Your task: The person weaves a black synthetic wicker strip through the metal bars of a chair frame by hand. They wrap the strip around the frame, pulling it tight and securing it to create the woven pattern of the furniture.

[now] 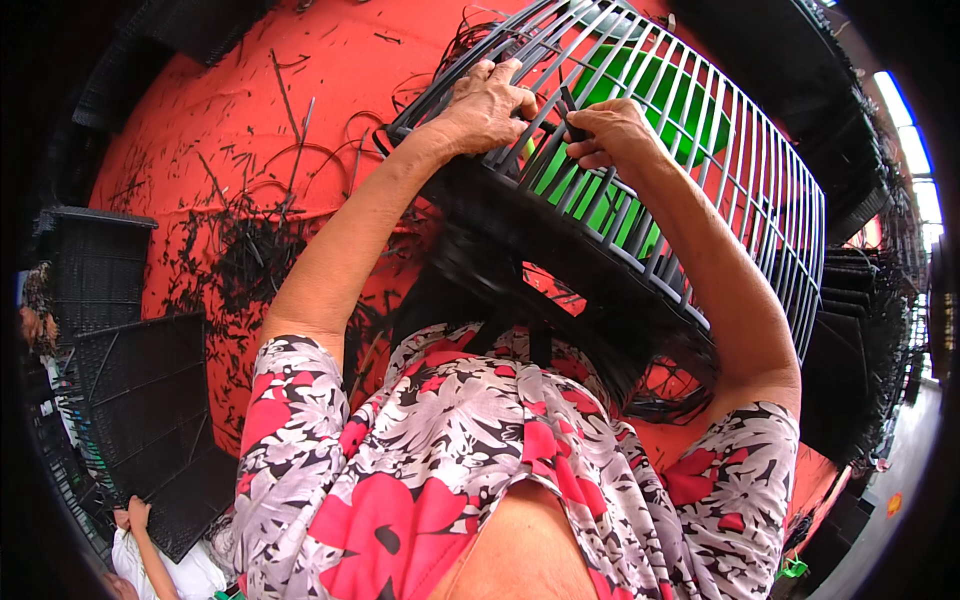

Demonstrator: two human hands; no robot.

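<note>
A large rack of grey-black rods stands tilted in front of me, with a dark band along its near edge. My left hand rests at the rack's upper left corner, its fingers bent around the rods. Close by on the right, my right hand pinches a slim black piece against the rods; whether it is a tool or a strip is unclear. Behind the rods shows a bright green plastic object, partly hidden by the bars and my right hand.
Black strips and scraps lie scattered over the red floor covering on the left. Dark woven panels stand at the far left, and more dark stacks at the right. Another person's arm shows at the lower left.
</note>
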